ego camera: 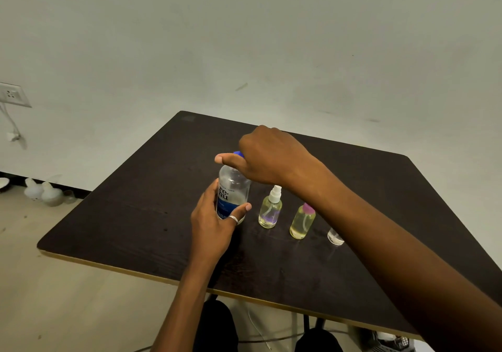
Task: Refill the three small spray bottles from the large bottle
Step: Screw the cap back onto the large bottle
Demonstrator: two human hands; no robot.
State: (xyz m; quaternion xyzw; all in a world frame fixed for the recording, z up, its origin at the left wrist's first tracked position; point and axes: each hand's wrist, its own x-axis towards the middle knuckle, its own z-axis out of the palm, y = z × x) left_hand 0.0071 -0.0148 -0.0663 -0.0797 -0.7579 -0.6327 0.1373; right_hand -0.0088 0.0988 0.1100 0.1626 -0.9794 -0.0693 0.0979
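Note:
The large clear bottle with a blue label stands upright on the dark table. My left hand grips its lower body. My right hand curls over its blue cap, fingers and thumb around it. To the right stand three small spray bottles in a row: one with a white sprayer and yellowish liquid, one with a pink top and yellowish liquid, and a clear one mostly hidden behind my right forearm.
The table's near edge runs just above my knees. White plastic containers sit on the floor by the wall at left, below a wall socket with a hanging cable. A dark basket lies under the table at right.

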